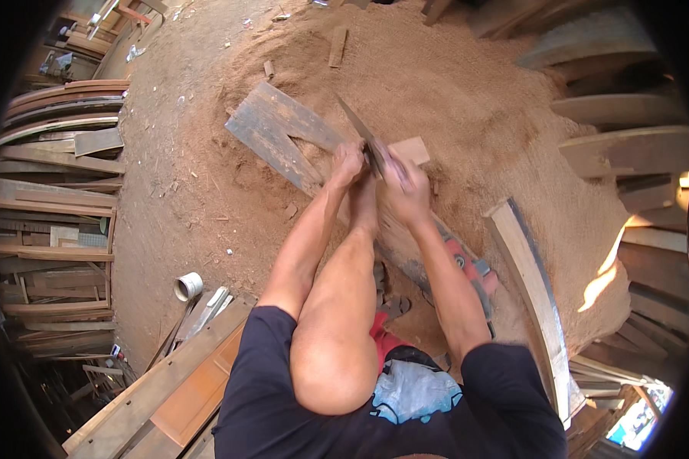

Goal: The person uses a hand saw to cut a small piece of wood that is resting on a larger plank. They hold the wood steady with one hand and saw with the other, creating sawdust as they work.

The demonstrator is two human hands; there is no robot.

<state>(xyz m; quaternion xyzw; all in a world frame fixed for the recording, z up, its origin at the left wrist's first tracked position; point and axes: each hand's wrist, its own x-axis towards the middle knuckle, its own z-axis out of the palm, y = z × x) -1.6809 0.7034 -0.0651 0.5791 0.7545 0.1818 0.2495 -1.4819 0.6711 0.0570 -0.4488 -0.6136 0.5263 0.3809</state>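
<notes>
My right hand (407, 187) is closed around the near end of a long, dark, tapered blade (352, 116), its tip pointing away and to the left. Whether it is a saw or a knife I cannot tell. Beside it, my left hand (348, 164) is closed, fingers curled, close to a small dark piece against the blade; what it grips is hidden. Both hands are over my bare foot (364, 206), which rests on a worn wooden bench board (264, 126) with a V-shaped notch. A pale flat wood piece (410, 150) shows just beyond my right hand.
Sawdust (467, 115) covers the ground. A red and black power tool (475, 271) lies right of my right forearm, near a curved timber (530, 283). Stacked boards (53, 206) line the left, curved planks (628, 153) the right. A white cup (188, 287) lies left.
</notes>
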